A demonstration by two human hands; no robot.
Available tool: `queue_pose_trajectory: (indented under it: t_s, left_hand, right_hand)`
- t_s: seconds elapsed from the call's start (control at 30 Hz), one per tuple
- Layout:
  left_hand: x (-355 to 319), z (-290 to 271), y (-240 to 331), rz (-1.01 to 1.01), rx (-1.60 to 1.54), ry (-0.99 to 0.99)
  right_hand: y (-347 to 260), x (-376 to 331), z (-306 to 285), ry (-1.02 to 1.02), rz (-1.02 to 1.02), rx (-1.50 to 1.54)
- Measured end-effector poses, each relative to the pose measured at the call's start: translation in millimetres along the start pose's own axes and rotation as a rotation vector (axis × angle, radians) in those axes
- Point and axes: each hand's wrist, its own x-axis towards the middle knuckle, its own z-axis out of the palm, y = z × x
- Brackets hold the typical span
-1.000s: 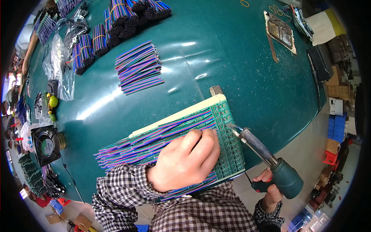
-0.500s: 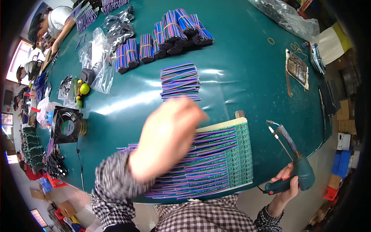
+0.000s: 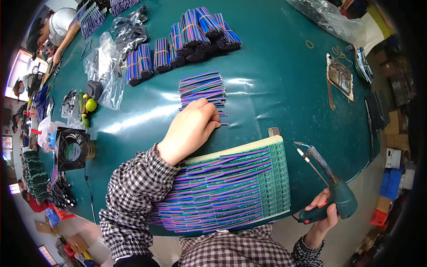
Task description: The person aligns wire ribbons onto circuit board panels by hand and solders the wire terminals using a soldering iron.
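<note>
My left hand (image 3: 190, 129) reaches over the near edge of a loose pile of short blue, pink and black wires (image 3: 202, 86). Its fingertips are pinched on a short wire (image 3: 223, 124) whose end pokes out to the right. Below that wrist lies a board panel (image 3: 279, 178) of small green circuit boards, with rows of coloured wires (image 3: 222, 191) running left from it over a pale backing. At the lower right, my right hand (image 3: 327, 211) is closed around the green handle of a soldering gun (image 3: 344, 200). The gun's tip points up and left, apart from the panel.
Rubber-banded wire bundles (image 3: 191, 33) are stacked at the back, beside plastic bags (image 3: 106, 66). A black fan (image 3: 71, 149) stands on the left. A dark-stained tray (image 3: 340, 75) and rubber bands (image 3: 340, 52) lie at right. Another person (image 3: 60, 26) works at the far left.
My left hand has moved up and away from over the panel to the near edge of the wire pile, its fingers now pinched there. The soldering gun has shifted slightly left.
</note>
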Motion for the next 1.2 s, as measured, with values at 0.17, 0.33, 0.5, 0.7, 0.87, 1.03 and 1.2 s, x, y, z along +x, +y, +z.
queue_pose_trajectory:
  t_s: [0.17,0.33,0.5,0.7,0.87,1.03,1.2]
  left_hand:
    - [-4,-3,3,0.092,0.084,0.054]
    - [-16,-49,65,-0.232,-0.295,0.164]
    - [-38,-27,131,0.075,-0.212,0.042]
    - [-51,30,130,0.327,0.129,0.031]
    - [-51,37,131,0.437,0.308,0.055]
    - [-55,38,131,0.412,0.318,0.118]
    - [-56,39,128,0.415,0.280,0.138]
  right_hand:
    - [1,-7,-4,0.003,0.025,-0.006]
    - [-3,-12,-13,0.026,0.016,-0.056]
    - [-5,-12,-11,0.026,0.027,-0.043]
    - [-7,-29,-25,-0.018,0.059,-0.039]
    - [-12,-35,-13,0.027,0.063,-0.072]
    - [-19,-48,-11,-0.002,0.141,-0.086]
    - [-23,-54,1,-0.059,0.149,-0.234]
